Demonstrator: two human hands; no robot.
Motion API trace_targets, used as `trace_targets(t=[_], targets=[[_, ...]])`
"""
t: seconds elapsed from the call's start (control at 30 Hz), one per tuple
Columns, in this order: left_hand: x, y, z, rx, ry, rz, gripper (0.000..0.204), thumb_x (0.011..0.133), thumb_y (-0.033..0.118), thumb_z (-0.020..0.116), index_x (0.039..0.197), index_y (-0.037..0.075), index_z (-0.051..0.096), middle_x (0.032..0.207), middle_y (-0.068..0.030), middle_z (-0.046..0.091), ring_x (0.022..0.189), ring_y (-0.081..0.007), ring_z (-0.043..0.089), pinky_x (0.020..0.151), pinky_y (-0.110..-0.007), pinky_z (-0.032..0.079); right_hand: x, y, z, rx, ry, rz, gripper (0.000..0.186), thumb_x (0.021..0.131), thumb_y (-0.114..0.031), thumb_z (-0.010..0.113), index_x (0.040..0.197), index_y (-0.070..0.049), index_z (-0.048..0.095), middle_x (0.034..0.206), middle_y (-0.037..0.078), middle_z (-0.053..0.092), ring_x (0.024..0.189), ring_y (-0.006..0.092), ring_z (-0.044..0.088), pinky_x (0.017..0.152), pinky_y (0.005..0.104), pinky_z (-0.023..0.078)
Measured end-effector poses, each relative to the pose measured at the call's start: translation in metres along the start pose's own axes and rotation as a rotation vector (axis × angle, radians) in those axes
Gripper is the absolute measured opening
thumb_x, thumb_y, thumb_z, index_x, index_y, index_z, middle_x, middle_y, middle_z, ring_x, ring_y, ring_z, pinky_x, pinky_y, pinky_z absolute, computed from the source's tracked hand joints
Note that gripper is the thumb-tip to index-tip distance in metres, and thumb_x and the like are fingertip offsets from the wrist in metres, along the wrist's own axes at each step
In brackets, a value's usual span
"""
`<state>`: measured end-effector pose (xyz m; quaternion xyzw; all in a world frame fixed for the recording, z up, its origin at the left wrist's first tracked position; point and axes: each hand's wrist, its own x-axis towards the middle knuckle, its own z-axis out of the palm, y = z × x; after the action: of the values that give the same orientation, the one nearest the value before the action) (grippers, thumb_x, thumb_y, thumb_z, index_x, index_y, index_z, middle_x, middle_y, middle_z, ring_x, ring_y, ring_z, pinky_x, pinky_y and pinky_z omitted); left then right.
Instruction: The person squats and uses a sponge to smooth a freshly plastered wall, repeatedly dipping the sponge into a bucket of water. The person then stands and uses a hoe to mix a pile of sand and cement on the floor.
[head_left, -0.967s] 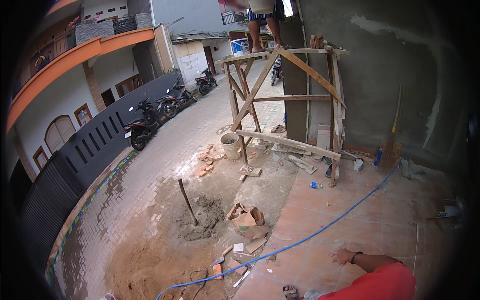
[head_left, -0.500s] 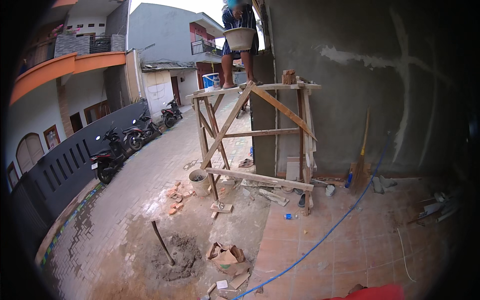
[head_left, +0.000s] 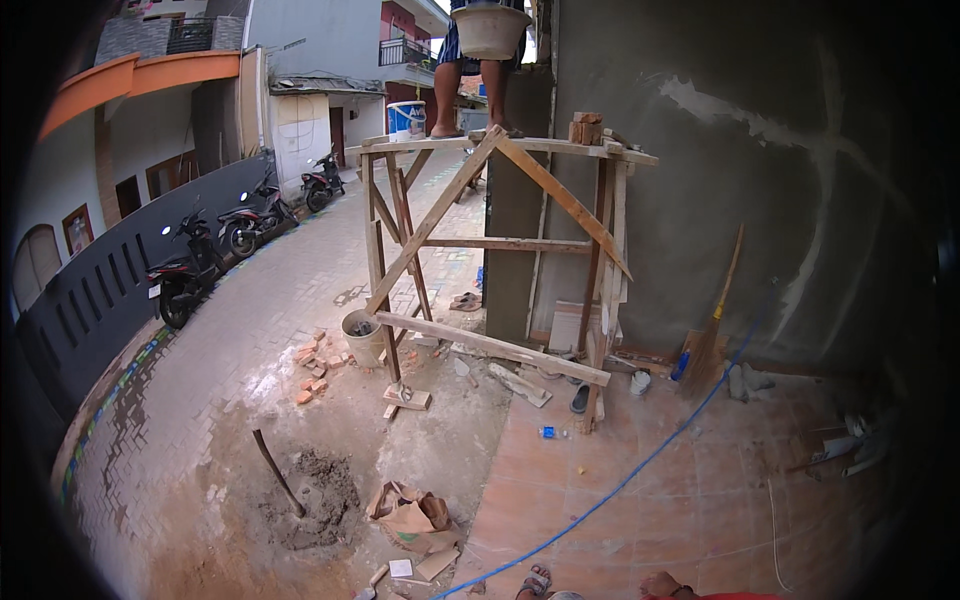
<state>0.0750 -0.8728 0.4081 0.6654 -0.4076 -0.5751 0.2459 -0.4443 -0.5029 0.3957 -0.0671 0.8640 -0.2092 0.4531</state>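
Observation:
At the lower edge, right of the middle, my right hand (head_left: 660, 584) shows in part, with a dark band at its wrist and red cloth beside it. Its fingers are too small and cut off to read, and no held thing shows. My left hand is out of the picture. One sandalled foot (head_left: 536, 580) stands on the tiles left of that hand. Ahead, another person's legs (head_left: 496, 95) rise from a wooden scaffold (head_left: 510, 244); a pale basin (head_left: 490, 32) hangs in front of that person's body, the hands on it cut off or hidden.
A blue hose (head_left: 600, 505) crosses the tiles. Grey mortar (head_left: 318, 495) with a wooden handle (head_left: 277, 472) stuck in it lies left, beside a torn paper bag (head_left: 410, 515). Bricks (head_left: 312, 370), a bucket (head_left: 363, 338), a broom (head_left: 712, 340) and parked motorbikes (head_left: 185, 265) stand farther off.
The view has tilted down and shifted right, so the scaffold sits higher and the other person's upper body is cut off. My foot and more of my right hand have come into sight.

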Motion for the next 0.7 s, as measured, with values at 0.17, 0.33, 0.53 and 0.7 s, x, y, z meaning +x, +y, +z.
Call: trace_targets(t=[0.17, 0.33, 0.53, 0.7], targets=[[0.029, -0.013, 0.081, -0.058, -0.003, -0.123, 0.044, 0.098, 0.023, 0.056, 0.135, 0.001, 0.047, 0.111, -0.0187, 0.062, 0.086, -0.0287, 0.063, 0.070, -0.038, 0.053, 0.078, -0.043, -0.069, -0.120, 0.036, 0.022, 0.021, 0.084, -0.030, 0.067, 0.098, -0.016, 0.074, 0.087, 0.004, 0.073, 0.075, 0.0200, 0.070, 0.070, 0.0359, 0.058], [0.087, 0.029, 0.162, -0.084, -0.054, -0.209, 0.044, 0.098, 0.023, 0.056, 0.135, 0.001, 0.046, 0.109, -0.0185, 0.062, 0.082, -0.0281, 0.064, 0.067, -0.038, 0.054, 0.123, -0.237, -0.170, -0.274, 0.115, -0.644, 0.044, 0.086, -0.012, 0.068, 0.126, 0.004, 0.061, 0.083, 0.007, 0.068, 0.065, 0.0134, 0.066, 0.060, 0.0272, 0.053], [0.155, 0.064, 0.219, -0.069, -0.070, -0.303, 0.044, 0.098, 0.022, 0.055, 0.135, 0.001, 0.045, 0.106, -0.0183, 0.063, 0.078, -0.0274, 0.066, 0.063, -0.037, 0.056, 0.005, -0.552, -0.274, -0.296, 0.255, -1.249, 0.043, 0.088, -0.015, 0.066, 0.127, 0.001, 0.060, 0.089, 0.009, 0.066, 0.076, 0.0155, 0.060, 0.071, 0.0319, 0.050], [0.199, 0.051, 0.225, -0.120, -0.015, -0.412, 0.044, 0.098, 0.022, 0.055, 0.135, 0.001, 0.045, 0.104, -0.0181, 0.064, 0.074, -0.0268, 0.067, 0.060, -0.036, 0.057, -0.106, -0.769, -0.295, -0.448, 0.391, -1.596, 0.043, 0.090, -0.016, 0.066, 0.132, -0.005, 0.060, 0.091, 0.008, 0.064, 0.080, 0.0153, 0.060, 0.075, 0.0316, 0.051]])
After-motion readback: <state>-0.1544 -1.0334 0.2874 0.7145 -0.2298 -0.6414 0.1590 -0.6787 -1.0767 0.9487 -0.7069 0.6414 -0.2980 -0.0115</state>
